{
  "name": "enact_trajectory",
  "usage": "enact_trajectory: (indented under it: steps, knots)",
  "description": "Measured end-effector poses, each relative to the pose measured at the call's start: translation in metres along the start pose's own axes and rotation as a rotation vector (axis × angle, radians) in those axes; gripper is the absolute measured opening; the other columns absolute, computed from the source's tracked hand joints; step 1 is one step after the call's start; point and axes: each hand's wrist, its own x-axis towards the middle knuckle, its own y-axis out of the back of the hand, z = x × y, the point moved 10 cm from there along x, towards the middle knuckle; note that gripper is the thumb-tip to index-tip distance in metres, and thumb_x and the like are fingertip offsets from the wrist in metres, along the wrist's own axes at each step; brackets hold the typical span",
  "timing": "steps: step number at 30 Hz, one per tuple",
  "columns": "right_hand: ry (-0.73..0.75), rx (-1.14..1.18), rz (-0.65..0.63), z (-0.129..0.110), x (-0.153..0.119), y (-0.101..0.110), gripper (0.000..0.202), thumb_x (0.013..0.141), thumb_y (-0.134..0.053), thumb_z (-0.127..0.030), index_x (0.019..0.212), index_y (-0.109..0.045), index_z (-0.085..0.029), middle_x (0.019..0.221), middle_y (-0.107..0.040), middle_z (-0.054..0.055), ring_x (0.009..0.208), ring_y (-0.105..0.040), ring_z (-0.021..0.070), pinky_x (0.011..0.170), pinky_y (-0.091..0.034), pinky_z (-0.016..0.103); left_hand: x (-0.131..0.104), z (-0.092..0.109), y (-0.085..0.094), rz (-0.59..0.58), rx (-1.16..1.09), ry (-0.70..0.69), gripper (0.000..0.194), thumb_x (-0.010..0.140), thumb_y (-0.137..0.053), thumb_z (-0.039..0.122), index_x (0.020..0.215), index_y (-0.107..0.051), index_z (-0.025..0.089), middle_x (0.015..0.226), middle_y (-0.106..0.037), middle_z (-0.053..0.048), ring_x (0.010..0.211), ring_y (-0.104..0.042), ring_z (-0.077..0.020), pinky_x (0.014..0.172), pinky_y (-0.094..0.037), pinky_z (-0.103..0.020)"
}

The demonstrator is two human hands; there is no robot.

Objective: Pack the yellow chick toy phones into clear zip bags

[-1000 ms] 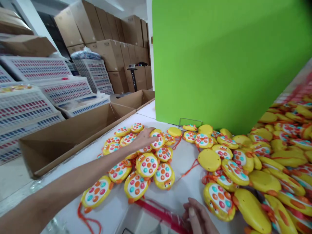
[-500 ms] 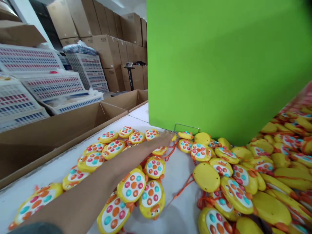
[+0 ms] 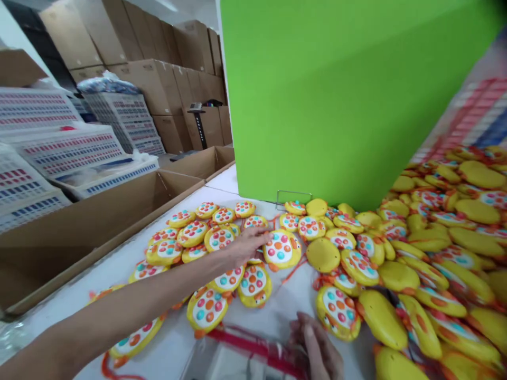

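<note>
My left hand (image 3: 249,244) reaches in from the lower left, its fingers closed on the left edge of a yellow duck-shaped toy (image 3: 282,249) with coloured round buttons on a white face. At the bottom centre, my right hand (image 3: 315,345) has its fingers curled at the end of a clear plastic bag (image 3: 241,359) with a red band. That hand is slightly blurred. More yellow toys (image 3: 208,309) lie face up around my left forearm, on the white table (image 3: 295,290). Orange cords trail from several of them.
A large pile of yellow toys (image 3: 400,277) covers the right side. Behind stands a tall green panel (image 3: 336,105) with a wire loop at its foot. Open cardboard boxes (image 3: 91,227) line the left edge, with white crates (image 3: 71,153) and stacked cartons (image 3: 158,87) beyond.
My left hand has come back from the panel's foot toward me and now holds a toy. My right hand and the clear bag with the red band have come into view at the bottom.
</note>
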Motion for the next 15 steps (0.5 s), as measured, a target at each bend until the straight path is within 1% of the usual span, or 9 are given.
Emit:
enact_trajectory:
  steps: [1, 3, 5, 6, 8, 10, 12, 15]
  knots:
    - [-0.008, 0.041, 0.008, -0.003, -0.001, 0.002, 0.044, 0.071, -0.065, -0.054, 0.098, -0.066, -0.018, 0.087, -0.07, 0.008, 0.066, -0.064, 0.0177, 0.05, -0.052, 0.025, -0.016, -0.013, -0.012, -0.021, -0.044, 0.038, 0.035, 0.08, -0.059, 0.037, 0.103, -0.058, 0.012, 0.084, -0.063, -0.007, 0.066, -0.061, -0.0138, 0.059, -0.053, -0.028]
    - [-0.006, 0.079, -0.029, -0.012, -0.003, 0.001, 0.049, 0.076, -0.059, -0.054, 0.111, -0.06, -0.019, 0.103, -0.067, 0.01, 0.078, -0.064, 0.0191, 0.056, -0.053, 0.027, -0.045, -0.035, -0.033, -0.046, -0.118, 0.1, 0.038, 0.078, -0.061, 0.039, 0.105, -0.057, 0.012, 0.088, -0.064, -0.008, 0.069, -0.062, -0.0144, 0.059, -0.053, -0.028]
    - [0.017, 0.074, -0.081, -0.02, -0.005, -0.002, 0.05, 0.079, -0.057, -0.051, 0.119, -0.054, -0.021, 0.114, -0.063, 0.009, 0.089, -0.063, 0.0208, 0.063, -0.053, 0.029, -0.068, -0.05, -0.048, -0.068, -0.199, 0.141, 0.043, 0.075, -0.066, 0.038, 0.109, -0.056, 0.014, 0.096, -0.065, -0.009, 0.075, -0.063, -0.0165, 0.062, -0.054, -0.029]
    - [0.041, 0.061, -0.105, -0.024, -0.005, -0.004, 0.05, 0.079, -0.059, -0.048, 0.12, -0.053, -0.021, 0.116, -0.063, 0.009, 0.094, -0.062, 0.0213, 0.068, -0.053, 0.03, -0.078, -0.055, -0.055, -0.091, -0.237, 0.161, 0.045, 0.074, -0.068, 0.037, 0.111, -0.056, 0.015, 0.1, -0.064, -0.01, 0.078, -0.063, -0.0177, 0.064, -0.054, -0.03]
    - [0.098, 0.034, -0.143, -0.031, -0.008, -0.008, 0.048, 0.077, -0.064, -0.041, 0.118, -0.055, -0.02, 0.113, -0.065, 0.008, 0.099, -0.061, 0.0219, 0.078, -0.051, 0.032, -0.092, -0.062, -0.066, -0.149, -0.281, 0.199, 0.047, 0.073, -0.068, 0.037, 0.113, -0.056, 0.016, 0.102, -0.064, -0.01, 0.081, -0.064, -0.0198, 0.064, -0.054, -0.03]
    - [0.126, 0.014, -0.198, -0.034, -0.011, -0.016, 0.045, 0.074, -0.067, -0.037, 0.114, -0.058, -0.019, 0.11, -0.067, 0.008, 0.099, -0.062, 0.0222, 0.085, -0.049, 0.034, -0.101, -0.065, -0.07, -0.169, -0.262, 0.2, 0.043, 0.074, -0.067, 0.037, 0.11, -0.057, 0.016, 0.098, -0.065, -0.01, 0.08, -0.064, -0.0202, 0.062, -0.053, -0.029]
    - [0.128, 0.004, -0.238, -0.034, -0.016, -0.023, 0.045, 0.074, -0.067, -0.037, 0.113, -0.058, -0.018, 0.11, -0.067, 0.008, 0.098, -0.062, 0.023, 0.086, -0.048, 0.036, -0.104, -0.061, -0.066, -0.136, -0.205, 0.147, 0.039, 0.074, -0.067, 0.036, 0.106, -0.058, 0.016, 0.093, -0.066, -0.008, 0.077, -0.063, -0.0187, 0.062, -0.051, -0.027]
    - [0.147, -0.016, -0.248, -0.037, -0.022, -0.029, 0.045, 0.074, -0.066, -0.038, 0.113, -0.058, -0.016, 0.107, -0.067, 0.009, 0.095, -0.063, 0.0242, 0.084, -0.05, 0.037, -0.106, -0.051, -0.06, -0.074, -0.079, 0.059, 0.04, 0.072, -0.069, 0.035, 0.105, -0.059, 0.016, 0.09, -0.065, -0.005, 0.076, -0.061, -0.0169, 0.063, -0.048, -0.024]
